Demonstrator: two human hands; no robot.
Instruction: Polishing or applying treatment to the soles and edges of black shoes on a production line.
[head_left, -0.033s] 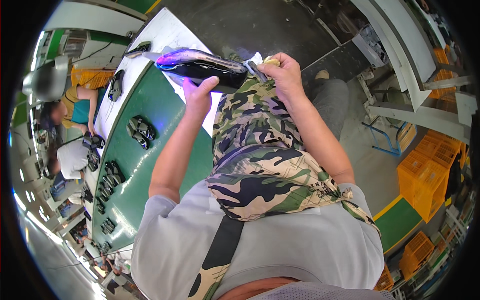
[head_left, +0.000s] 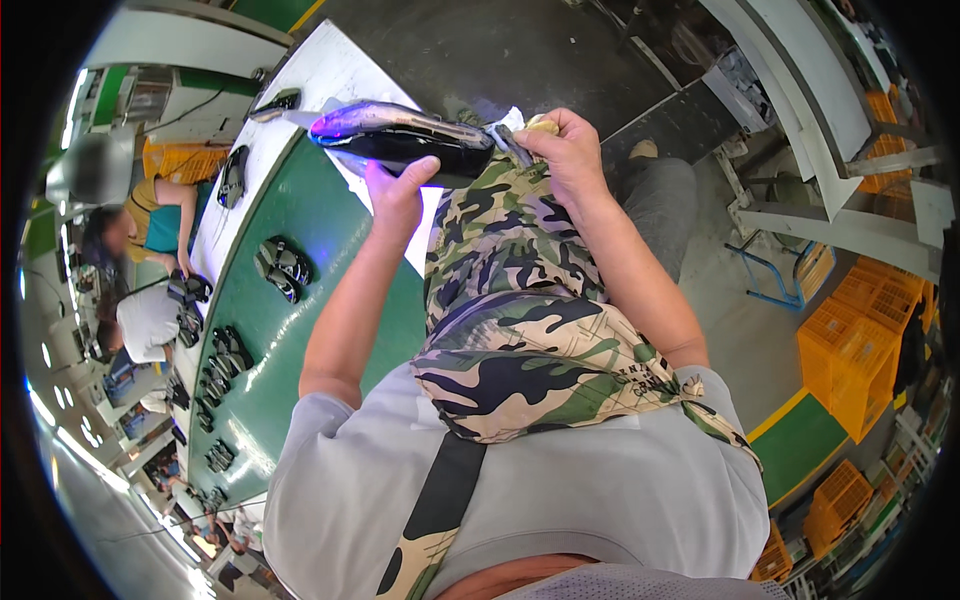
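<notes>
A glossy black shoe [head_left: 420,145] lies across my left hand [head_left: 400,195], the thumb up along its near side and the other fingers hidden beneath. Bluish-purple light gleams on its left end. At the shoe's right end my right hand [head_left: 568,150] is closed in a pinch on a small crumpled yellowish piece [head_left: 543,125], which may be cloth or sponge. A white scrap [head_left: 512,118] and a grey strip [head_left: 518,150] show beside the fingertips; whether they belong to the shoe I cannot tell. A camouflage apron [head_left: 520,240] hangs just below the shoe.
To the left runs a green conveyor belt [head_left: 330,260] bearing black sandals [head_left: 283,268], with a white ledge [head_left: 335,60] along its edge. A co-worker's arm [head_left: 187,225] reaches to sandals across the belt. Orange crates [head_left: 850,345] and a blue-framed stool [head_left: 780,275] stand at right.
</notes>
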